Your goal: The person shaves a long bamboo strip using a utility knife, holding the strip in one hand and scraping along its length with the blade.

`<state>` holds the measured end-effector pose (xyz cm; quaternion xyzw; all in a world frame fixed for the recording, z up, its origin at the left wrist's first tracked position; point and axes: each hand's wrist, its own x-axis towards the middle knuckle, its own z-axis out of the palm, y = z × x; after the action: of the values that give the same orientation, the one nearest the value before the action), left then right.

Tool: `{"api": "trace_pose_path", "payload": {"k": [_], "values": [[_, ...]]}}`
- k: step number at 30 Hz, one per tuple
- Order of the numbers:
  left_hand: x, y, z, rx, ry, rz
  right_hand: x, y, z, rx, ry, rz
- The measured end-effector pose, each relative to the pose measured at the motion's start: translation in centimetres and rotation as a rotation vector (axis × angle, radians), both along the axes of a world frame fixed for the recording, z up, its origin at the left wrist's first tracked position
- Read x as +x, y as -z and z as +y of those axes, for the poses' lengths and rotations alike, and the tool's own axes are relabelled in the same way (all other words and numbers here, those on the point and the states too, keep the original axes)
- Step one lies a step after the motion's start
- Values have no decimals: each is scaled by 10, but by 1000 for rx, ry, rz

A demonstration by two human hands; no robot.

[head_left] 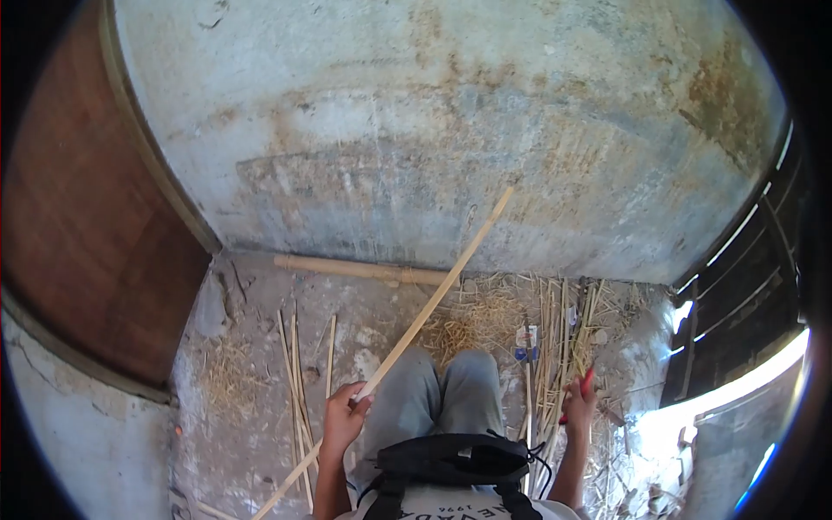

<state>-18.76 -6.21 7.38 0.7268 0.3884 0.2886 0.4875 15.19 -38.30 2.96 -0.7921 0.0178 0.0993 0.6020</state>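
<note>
A long, flat bamboo strip [433, 303] slants across the view, from low beside my left knee up toward the wall. My left hand [343, 418] is closed around it, with something small and white at the fingers. Over on the right, my right hand [578, 407] grips a red-handled tool [588, 381]; its working end is not clear enough to tell its kind. That hand is above a bundle of thin bamboo strips [550, 347] on the floor, apart from the long strip.
A bamboo pole [364, 269] lies along the foot of the stained wall [451, 130]. Curly shavings [464, 334] litter the floor before my knees. More thin strips [295, 373] lie at left. A small blue-and-white packet [526, 342] is near the bundle. A brown door [95, 191] stands left.
</note>
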Motion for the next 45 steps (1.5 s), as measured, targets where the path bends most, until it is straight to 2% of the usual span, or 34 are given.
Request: {"api": "trace_pose_path", "payload": {"k": [1, 3, 6, 7, 10, 12, 14, 15, 17, 19, 21, 22, 24, 25, 27, 28, 30, 33, 39, 45], "values": [[2, 0, -8, 44, 7, 47, 12, 4, 12, -11, -20, 5], [10, -2, -21, 33, -17, 24, 33, 8, 32, -64, -261, -90], [11, -2, -31, 25, -30, 22, 30, -7, 54, -57, -367, -118], [12, 0, -30, 20, -35, 36, 19, -23, 60, 14, -375, -51], [11, 6, -22, 61, -33, -31, 16, 4, 58, 37, -362, -65], [3, 9, -13, 20, -29, 24, 0, 11, 59, 58, -316, 31], [4, 4, -5, -13, -9, 74, -14, 11, 62, 36, -310, -24], [6, 1, -3, -49, 25, 59, -12, 30, 63, 3, -372, -166], [13, 7, 4, -86, 81, 54, -29, 4, 83, -8, -396, -218], [20, 32, 11, -197, 176, -101, -42, -24, 104, -34, -425, -274], [32, 32, 12, -312, 192, -81, -48, -43, 124, -157, -621, -434], [37, 31, 11, -419, 195, -65, -53, -53, 134, -161, -616, -429], [47, 38, 10, -458, 201, -66, -63, -68, 153, -137, -777, -421], [52, 43, 11, -495, 202, -68, -66, -63, 161, -135, -773, -421], [62, 53, 14, -584, 210, -83, -66, -35, 179, -41, -888, -583], [64, 60, 11, -683, 211, -101, -63, -16, 185, -42, -891, -576], [65, 79, 8, -714, 206, -85, -59, 19, 196, -39, -921, -537], [65, 90, 8, -724, 205, -67, -74, 39, 197, 43, -834, -548], [74, 99, 2, -647, 182, -44, -88, 55, 187, -52, -903, -739], [75, 110, -1, -564, 213, -57, -104, 47, 186, -248, -857, -722]]}}
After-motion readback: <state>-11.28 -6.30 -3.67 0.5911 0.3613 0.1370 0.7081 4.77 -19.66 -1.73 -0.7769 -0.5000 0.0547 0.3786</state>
